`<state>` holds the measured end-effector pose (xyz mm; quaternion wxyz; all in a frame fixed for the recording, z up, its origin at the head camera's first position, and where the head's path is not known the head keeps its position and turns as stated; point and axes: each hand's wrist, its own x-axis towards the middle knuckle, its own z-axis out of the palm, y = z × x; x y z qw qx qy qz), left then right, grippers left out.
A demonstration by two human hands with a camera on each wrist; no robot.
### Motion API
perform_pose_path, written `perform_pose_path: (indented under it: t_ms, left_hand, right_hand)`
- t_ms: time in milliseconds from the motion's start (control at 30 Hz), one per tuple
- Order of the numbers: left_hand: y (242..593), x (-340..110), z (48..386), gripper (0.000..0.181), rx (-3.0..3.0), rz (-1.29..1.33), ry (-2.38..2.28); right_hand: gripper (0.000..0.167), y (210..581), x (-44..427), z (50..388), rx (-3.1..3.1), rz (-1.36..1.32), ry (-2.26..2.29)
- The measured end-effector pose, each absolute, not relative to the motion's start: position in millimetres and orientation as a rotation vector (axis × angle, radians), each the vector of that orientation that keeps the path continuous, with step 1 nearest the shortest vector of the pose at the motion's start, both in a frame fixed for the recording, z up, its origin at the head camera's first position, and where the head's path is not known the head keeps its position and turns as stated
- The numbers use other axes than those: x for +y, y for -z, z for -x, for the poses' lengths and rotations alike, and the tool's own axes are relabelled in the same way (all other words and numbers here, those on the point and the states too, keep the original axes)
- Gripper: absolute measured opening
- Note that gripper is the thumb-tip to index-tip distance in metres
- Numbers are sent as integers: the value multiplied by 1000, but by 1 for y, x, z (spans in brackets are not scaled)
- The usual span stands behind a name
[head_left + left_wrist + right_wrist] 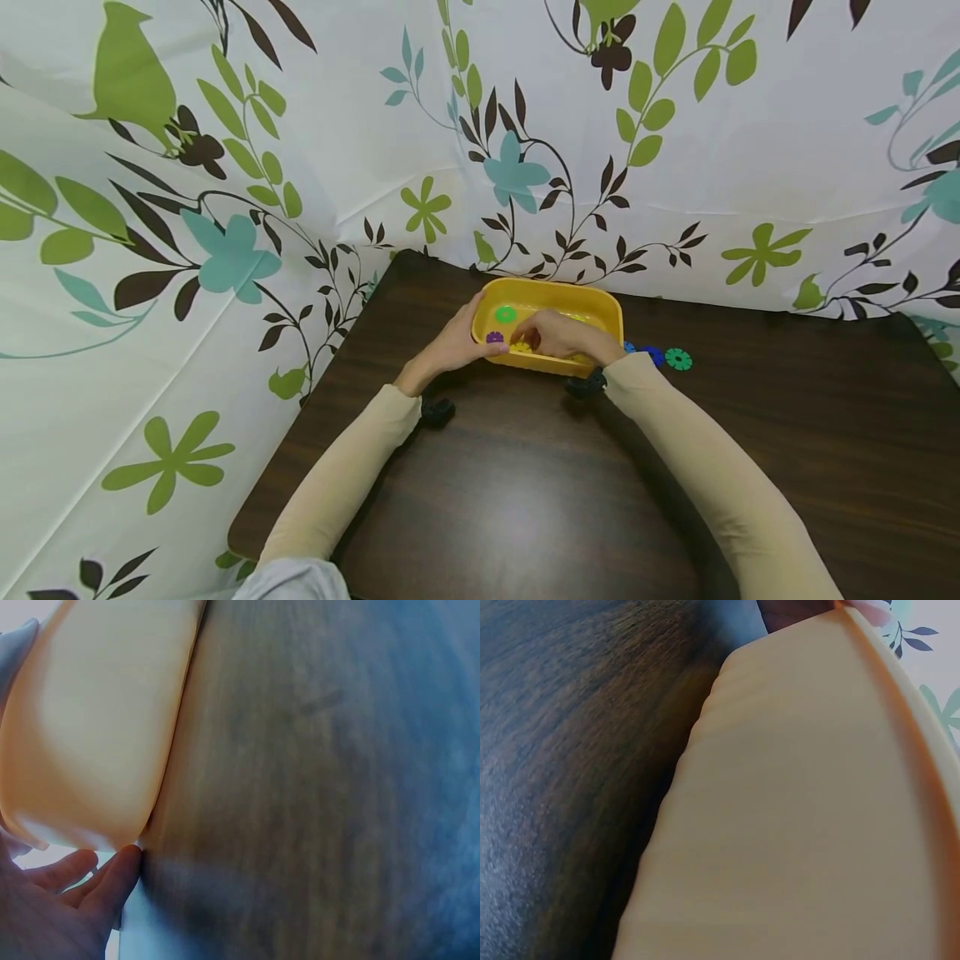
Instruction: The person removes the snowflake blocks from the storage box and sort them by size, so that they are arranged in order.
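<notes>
A yellow plastic bin (536, 363) stands near the back of the dark table. My left hand (457, 340) grips its left end, thumb over the rim; in the left wrist view those fingers (112, 885) press against the outside of the bin. Inside the bin reaches my right hand (562, 333), fingers bent downward beside a yellow notched disc (520, 347). Whether the fingertips pinch that disc cannot be made out. A purple disc (495, 337) and a green disc (506, 314) lie at the bin's left side. The right wrist view shows mostly the bin's outer wall (802, 787).
Just right of the bin lie a light blue disc (629, 347), a dark blue disc (652, 357) and a green notched disc (678, 359). Behind the wooden table (510, 492) hangs a white curtain (345, 108) printed with leaves, birds and flowers.
</notes>
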<state>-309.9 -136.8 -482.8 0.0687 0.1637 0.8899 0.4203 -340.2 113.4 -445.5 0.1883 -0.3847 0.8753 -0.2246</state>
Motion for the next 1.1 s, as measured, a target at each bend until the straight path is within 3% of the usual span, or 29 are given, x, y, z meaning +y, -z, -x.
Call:
perform_pose_path:
  t_ms: [1100]
  left_hand:
    - [483,-137,310,121,2669,-501,-1305]
  right_hand:
    - [43,433,165,316,2726,774,1029]
